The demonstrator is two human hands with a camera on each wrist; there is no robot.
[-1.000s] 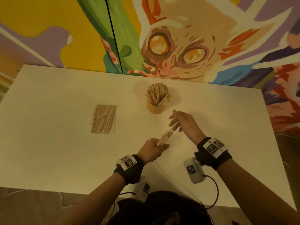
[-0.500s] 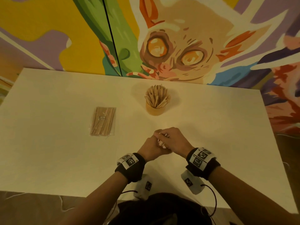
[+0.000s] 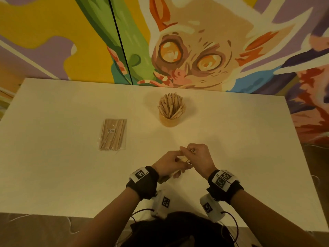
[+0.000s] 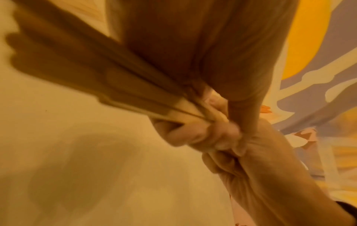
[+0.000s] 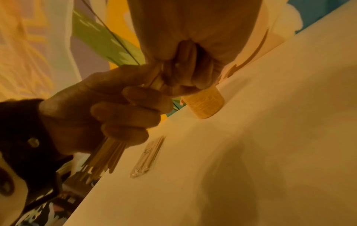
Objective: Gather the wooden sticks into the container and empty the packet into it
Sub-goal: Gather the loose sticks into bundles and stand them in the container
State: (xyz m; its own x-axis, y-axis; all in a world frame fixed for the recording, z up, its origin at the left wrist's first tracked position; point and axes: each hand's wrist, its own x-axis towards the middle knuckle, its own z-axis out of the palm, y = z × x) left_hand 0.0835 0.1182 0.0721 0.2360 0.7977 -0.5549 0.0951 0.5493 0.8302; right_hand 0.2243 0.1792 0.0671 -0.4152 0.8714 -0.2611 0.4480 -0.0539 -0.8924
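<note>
A bundle of wooden sticks (image 3: 183,159) is held above the white table (image 3: 53,175) near its front middle. My left hand (image 3: 169,163) grips the bundle in its fist, with the sticks (image 5: 104,159) fanning out below the fingers. My right hand (image 3: 199,155) pinches the upper ends of the same sticks (image 4: 108,85). The round wooden container (image 3: 171,115), packed with upright sticks, stands further back at the middle. A clear packet of sticks (image 3: 113,134) lies flat to its left; the packet (image 5: 147,157) looks sealed.
A painted mural wall rises right behind the table's far edge. Wrist bands with markers and cables hang near the table's front edge (image 3: 89,213).
The right hand pulled back from near the container to meet the left hand. Both hands now close together around the bundle, which stands more upright than a second ago.
</note>
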